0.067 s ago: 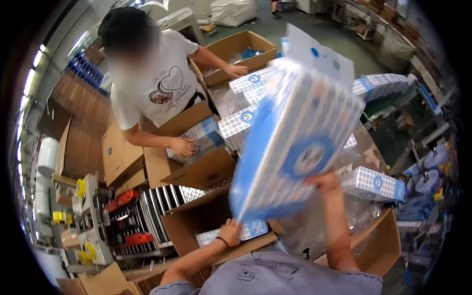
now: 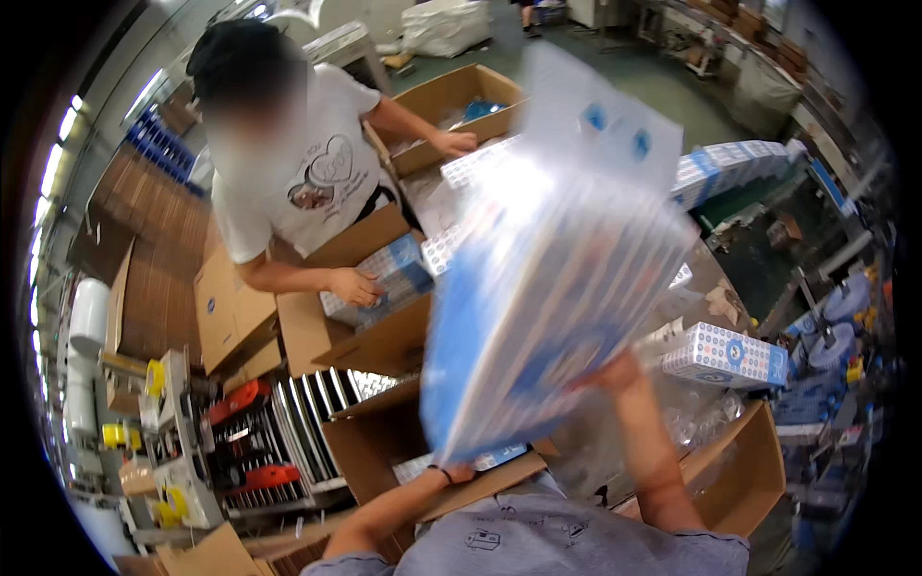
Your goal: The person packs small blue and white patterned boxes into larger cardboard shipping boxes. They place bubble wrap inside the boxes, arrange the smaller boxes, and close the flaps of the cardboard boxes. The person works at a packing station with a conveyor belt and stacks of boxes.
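a large white-and-blue box-shaped pack with rows of small printed dots [image 2: 552, 307] is tilted in the air between the person's two bare hands, above and ahead of the grey shirt [image 2: 519, 533]. the right hand [image 2: 615, 372] meets its printed face low on the right side, fingers bent partway and blurred against it, keeping hold of the pack. the left hand [image 2: 461, 472], a dark band at its wrist, is just below the pack's lower left corner; its fingers are hidden, so how far open they are, and whether they grip anything, i cannot tell. that hand is at an open brown cardboard carton [image 2: 360, 456], where a blue-and-white printed box [image 2: 504, 454] lies beside it. across from them, a co-worker's hand [image 2: 355, 286] touches packs in another brown carton [image 2: 389, 336].
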The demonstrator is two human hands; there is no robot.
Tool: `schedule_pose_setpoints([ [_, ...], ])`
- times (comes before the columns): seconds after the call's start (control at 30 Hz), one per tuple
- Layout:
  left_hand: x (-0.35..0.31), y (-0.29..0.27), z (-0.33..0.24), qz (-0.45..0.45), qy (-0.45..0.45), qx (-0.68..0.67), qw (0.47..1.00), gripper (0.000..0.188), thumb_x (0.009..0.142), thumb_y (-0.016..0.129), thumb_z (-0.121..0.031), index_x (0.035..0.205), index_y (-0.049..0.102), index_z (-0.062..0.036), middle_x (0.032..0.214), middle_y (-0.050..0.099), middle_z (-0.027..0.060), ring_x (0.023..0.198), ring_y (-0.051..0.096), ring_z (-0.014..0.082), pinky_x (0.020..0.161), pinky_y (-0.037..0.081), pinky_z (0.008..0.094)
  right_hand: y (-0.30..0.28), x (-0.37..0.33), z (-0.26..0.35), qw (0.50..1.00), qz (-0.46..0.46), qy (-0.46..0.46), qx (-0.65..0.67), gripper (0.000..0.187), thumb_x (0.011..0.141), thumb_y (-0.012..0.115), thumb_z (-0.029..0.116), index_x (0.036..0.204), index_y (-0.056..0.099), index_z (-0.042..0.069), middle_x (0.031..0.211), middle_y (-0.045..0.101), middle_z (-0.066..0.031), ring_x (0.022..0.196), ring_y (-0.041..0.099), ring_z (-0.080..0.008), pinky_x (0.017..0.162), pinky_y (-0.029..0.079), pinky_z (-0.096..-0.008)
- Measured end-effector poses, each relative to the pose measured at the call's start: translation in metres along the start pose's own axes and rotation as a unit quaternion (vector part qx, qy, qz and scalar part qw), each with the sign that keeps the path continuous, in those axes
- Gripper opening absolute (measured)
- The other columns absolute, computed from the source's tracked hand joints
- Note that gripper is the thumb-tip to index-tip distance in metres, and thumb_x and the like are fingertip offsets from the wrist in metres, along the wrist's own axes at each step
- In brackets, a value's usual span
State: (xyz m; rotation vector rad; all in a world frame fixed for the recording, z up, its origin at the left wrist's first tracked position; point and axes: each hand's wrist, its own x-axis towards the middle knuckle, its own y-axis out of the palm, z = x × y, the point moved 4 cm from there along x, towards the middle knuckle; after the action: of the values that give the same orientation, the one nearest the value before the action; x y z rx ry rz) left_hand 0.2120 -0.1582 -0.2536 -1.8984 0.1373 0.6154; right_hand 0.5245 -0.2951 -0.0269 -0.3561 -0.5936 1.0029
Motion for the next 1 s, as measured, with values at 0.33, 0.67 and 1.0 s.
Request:
schedule_pose_setpoints([
  [0.33,0.009,0.098,0.077,0.194,-0.017,-0.135,0.971,0.084,0.081,0.066,-0.057,0.144,0.045,-0.0054,0.145,0.051,0.0224,0.139,0.043,0.0354,0.116,0.032,0.0425,0.319,0.002,-0.040,0.931,0.277,-0.031,-0.234,0.042,0.086,0.058,0.013,0.127,0.060,0.021,0.107,0.067,-0.0053,0.108,0.061,-0.0312,0.095,0.040,-0.0515],
  [0.67,0.011,-0.028,0.024,0.120,0.056,-0.295,0.946,0.063,0.094,0.066,-0.043,0.138,0.054,-0.0005,0.131,0.064,0.0171,0.115,0.066,0.0278,0.096,0.053,0.0381,0.073,0.068,-0.034,0.968,0.025,0.242,-0.056,0.029,0.077,0.074,0.029,0.097,0.070,0.008,0.097,0.071,-0.0137,0.086,0.068,-0.0311,0.082,0.055,-0.0408],
  [1.0,0.094,-0.208,-0.162,-0.270,0.194,-0.206,0.920,0.082,0.081,0.079,-0.038,0.142,0.043,0.0042,0.137,0.051,0.0296,0.127,0.050,0.0421,0.106,0.042,0.0467,-0.038,-0.058,-0.084,0.884,0.070,0.403,-0.224,0.099,0.082,0.071,0.051,0.153,0.023,0.003,0.104,0.069,-0.0252,0.093,0.070,-0.0357,0.080,0.055,-0.0435],
])
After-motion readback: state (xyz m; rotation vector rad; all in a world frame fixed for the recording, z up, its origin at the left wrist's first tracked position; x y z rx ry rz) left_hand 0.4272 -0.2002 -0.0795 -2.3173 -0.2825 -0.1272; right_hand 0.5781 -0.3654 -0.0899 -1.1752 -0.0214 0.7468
